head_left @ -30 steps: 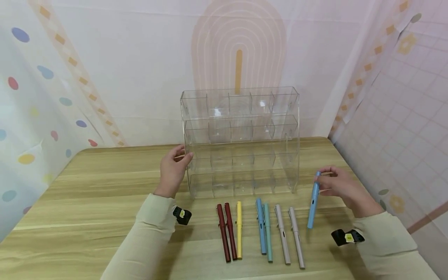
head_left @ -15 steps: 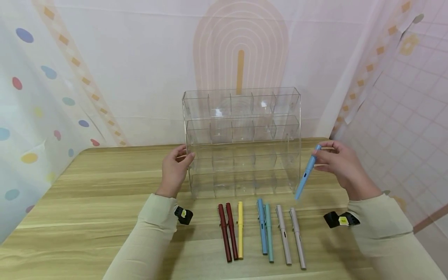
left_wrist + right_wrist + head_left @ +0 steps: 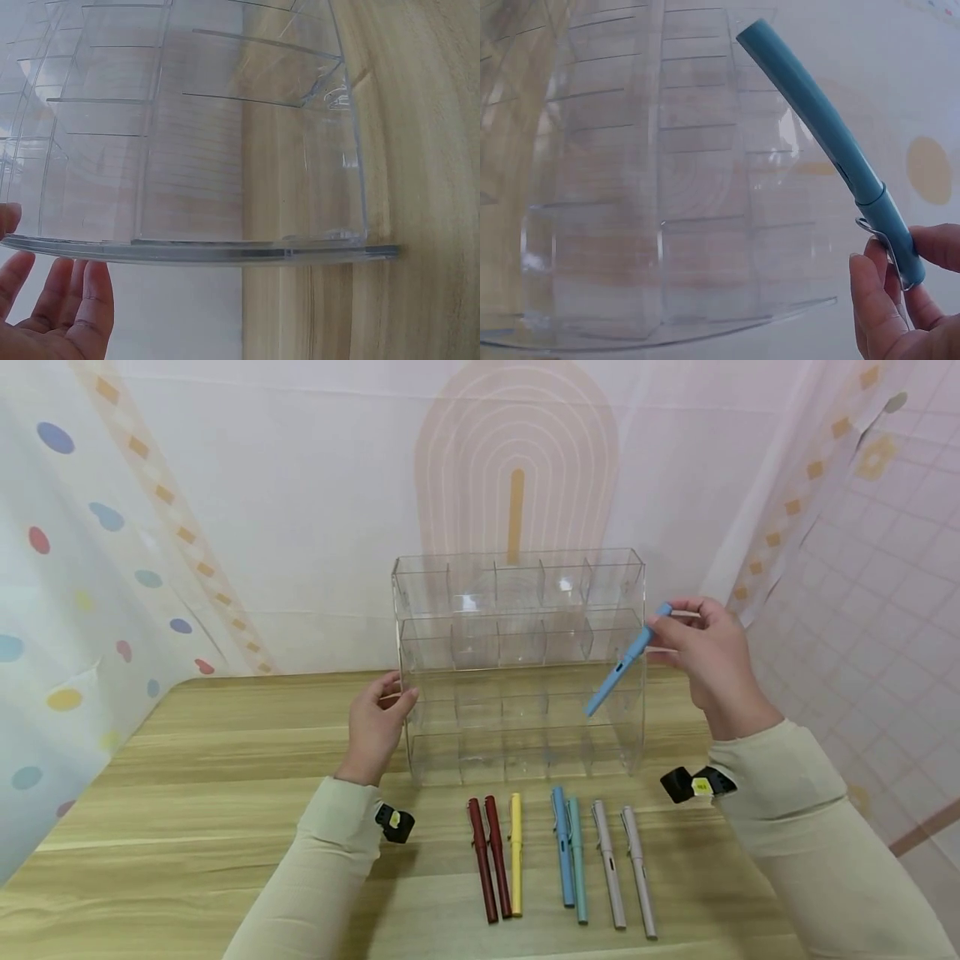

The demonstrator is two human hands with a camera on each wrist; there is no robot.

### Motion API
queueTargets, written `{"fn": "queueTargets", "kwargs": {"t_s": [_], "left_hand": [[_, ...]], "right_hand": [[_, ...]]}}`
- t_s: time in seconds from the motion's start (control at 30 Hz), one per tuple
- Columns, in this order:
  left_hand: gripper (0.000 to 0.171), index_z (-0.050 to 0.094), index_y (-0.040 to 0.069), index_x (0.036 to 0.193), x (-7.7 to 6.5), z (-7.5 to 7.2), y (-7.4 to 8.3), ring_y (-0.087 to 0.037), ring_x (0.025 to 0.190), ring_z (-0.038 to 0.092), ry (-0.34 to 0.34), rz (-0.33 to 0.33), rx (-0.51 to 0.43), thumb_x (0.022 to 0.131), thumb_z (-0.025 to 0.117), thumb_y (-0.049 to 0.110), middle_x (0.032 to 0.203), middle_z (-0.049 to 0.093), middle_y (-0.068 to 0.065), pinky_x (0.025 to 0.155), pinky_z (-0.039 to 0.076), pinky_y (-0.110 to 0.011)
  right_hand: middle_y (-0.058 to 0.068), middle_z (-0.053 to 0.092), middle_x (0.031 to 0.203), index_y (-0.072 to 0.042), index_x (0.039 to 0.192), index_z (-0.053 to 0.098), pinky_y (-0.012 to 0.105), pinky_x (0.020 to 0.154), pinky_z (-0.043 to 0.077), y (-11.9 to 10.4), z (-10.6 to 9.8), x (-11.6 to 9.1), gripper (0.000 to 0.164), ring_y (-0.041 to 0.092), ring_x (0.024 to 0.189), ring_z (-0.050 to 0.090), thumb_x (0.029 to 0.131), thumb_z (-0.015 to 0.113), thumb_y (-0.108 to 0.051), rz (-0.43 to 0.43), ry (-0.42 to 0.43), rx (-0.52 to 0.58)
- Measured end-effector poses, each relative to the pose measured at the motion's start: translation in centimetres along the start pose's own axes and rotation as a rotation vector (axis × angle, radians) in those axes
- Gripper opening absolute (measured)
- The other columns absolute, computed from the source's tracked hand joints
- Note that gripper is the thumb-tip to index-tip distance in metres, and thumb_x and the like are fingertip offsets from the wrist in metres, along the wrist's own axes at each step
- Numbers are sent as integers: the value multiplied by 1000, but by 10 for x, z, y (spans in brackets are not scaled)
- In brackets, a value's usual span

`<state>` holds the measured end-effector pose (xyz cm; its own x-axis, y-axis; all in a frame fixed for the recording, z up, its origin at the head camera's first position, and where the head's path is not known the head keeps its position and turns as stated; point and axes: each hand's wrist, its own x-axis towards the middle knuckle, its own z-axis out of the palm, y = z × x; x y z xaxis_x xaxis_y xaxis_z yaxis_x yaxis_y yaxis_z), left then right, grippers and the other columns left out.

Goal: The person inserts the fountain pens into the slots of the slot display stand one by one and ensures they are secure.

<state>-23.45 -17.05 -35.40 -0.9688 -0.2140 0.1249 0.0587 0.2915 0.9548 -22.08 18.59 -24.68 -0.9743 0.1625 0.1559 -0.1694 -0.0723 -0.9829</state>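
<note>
Light-blue pen raised before the right side of a clear rack

A clear acrylic rack, four stepped tiers divided by thin upright partitions, stands on a wooden table with streaked yellow-brown grain. Over the last half second the right hand has risen and come inward, bringing a smooth, cylindrical light-blue pen from the rack's lower right edge to a position across its right-hand compartments. Thumb and fingers pinch the cap end, beside a bent metal clip; the barrel slants down toward the rack's middle. By this evidence, the pen is at tier height but not yet seated in any compartment; whether it touches the rack cannot be told. The left hand has stayed at the rack's left side, thumb and fingers closely spaced about the rigid panel, apparently steadying it. In front of the rack lie slim clipped pens: two dark red pens, a yellow pen, a mid-blue pen, a blue-green pen and two pale grey pens.
</note>
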Motion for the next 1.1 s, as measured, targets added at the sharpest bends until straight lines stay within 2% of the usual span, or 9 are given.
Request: {"fn": "queueTargets", "kwargs": {"t_s": [0.23, 0.63, 0.9, 1.1], "left_hand": [[42, 51, 2, 136, 1, 3, -1, -28, 112, 51, -1, -7, -7, 96, 59, 14, 128, 54, -18, 88, 48, -34], [42, 51, 3, 136, 0, 6, -1, -29, 113, 51, -6, -14, -17, 97, 59, 13, 129, 54, -19, 89, 48, -38], [43, 48, 3, 138, 0, 5, -1, -29, 116, 50, -19, -25, -15, 97, 58, 15, 131, 52, -18, 93, 47, -42], [44, 48, 4, 139, 0, 5, -1, -30, 117, 50, -19, -26, -11, 97, 58, 15, 131, 51, -18, 94, 47, -43]], "right_hand": [[1, 57, 91, -10, 107, 54, 22, 62, 56, -16, 18, 13, 24, 5, 68, 66, 89, 69, -14, -8, 97, -51], [6, 56, 98, -13, 103, 51, 24, 62, 56, -42, 43, 37, 28, 11, 69, 66, 86, 72, -11, -19, 196, 169], [6, 56, 97, -13, 99, 49, 23, 58, 55, -52, 56, 52, 25, 11, 67, 66, 86, 70, -5, -48, 262, 247], [5, 53, 98, -13, 98, 48, 23, 60, 55, -55, 65, 61, 26, 12, 69, 67, 87, 69, -4, -52, 302, 279]]}}
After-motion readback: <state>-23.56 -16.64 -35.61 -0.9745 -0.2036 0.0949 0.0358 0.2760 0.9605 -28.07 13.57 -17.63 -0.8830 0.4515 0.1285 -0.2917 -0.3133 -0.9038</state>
